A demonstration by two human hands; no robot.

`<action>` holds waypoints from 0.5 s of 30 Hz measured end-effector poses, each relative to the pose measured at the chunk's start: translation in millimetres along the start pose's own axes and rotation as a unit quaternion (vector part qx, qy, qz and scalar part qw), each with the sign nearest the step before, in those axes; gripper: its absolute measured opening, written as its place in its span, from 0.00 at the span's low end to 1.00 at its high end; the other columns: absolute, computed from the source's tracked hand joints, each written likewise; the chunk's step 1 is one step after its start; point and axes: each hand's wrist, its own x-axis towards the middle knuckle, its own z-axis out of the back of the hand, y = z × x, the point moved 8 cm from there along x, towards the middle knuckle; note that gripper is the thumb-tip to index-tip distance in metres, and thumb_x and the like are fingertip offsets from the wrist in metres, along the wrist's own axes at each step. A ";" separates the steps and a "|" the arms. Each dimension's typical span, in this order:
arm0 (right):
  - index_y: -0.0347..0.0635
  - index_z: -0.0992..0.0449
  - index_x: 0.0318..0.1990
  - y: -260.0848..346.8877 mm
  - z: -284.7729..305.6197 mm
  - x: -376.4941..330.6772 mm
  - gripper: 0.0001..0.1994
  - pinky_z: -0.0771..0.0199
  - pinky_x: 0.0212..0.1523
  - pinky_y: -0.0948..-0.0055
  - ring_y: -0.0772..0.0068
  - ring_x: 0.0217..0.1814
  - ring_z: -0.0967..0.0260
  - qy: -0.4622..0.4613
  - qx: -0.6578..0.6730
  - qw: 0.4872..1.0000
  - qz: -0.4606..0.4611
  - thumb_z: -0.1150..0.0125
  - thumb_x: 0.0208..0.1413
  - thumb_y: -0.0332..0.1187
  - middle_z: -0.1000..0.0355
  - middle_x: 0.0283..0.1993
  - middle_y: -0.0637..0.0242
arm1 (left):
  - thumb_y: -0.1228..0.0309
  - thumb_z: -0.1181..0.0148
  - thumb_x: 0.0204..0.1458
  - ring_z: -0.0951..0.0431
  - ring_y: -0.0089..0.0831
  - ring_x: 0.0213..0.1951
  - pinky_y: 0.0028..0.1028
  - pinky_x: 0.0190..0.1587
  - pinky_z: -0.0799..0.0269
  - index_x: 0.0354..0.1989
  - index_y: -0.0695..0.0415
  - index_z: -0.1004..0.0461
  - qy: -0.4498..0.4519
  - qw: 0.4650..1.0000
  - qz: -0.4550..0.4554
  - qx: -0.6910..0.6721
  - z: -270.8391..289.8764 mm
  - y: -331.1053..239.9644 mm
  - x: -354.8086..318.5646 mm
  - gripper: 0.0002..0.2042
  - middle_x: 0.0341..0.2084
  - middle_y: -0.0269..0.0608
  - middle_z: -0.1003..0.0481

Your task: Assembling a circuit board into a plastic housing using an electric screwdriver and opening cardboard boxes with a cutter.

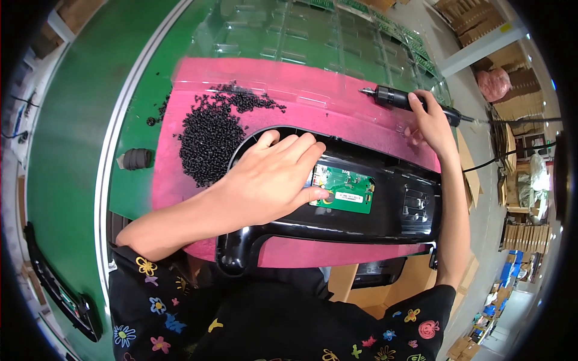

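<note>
A long black plastic housing (pixel 289 228) lies open side up in front of me. Inside it sits a green circuit board (pixel 346 195) with a white label. My left hand (pixel 277 171) reaches across the housing's left part, fingers bent, with the thumb pressing on the board's left edge; its fingertips are partly hidden. Beyond the housing on the right, my right hand (pixel 432 123) is wrapped round a black electric screwdriver (pixel 392 96). The screwdriver lies nearly level, its bit pointing left, apart from the housing.
A heap of small black screws (pixel 211 141) covers the left of the pink mat (pixel 337 114). Clear plastic trays (pixel 289 36) stand behind it. A dark roll (pixel 138 159) lies on the green table (pixel 72 156). Cardboard boxes (pixel 379 295) sit below the near edge; cables (pixel 512 122) run off right.
</note>
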 end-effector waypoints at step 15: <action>0.38 0.38 0.46 92.6 23.3 -103.3 0.11 0.37 0.23 0.80 0.80 0.23 0.42 0.043 0.634 0.708 0.309 0.55 0.60 0.34 0.37 0.32 0.68 | 0.78 0.45 0.48 0.27 0.40 0.29 0.33 0.34 0.33 0.31 0.64 0.31 -0.156 0.975 -0.052 -0.150 36.9 6.7 1.2 0.04 0.27 0.45 0.29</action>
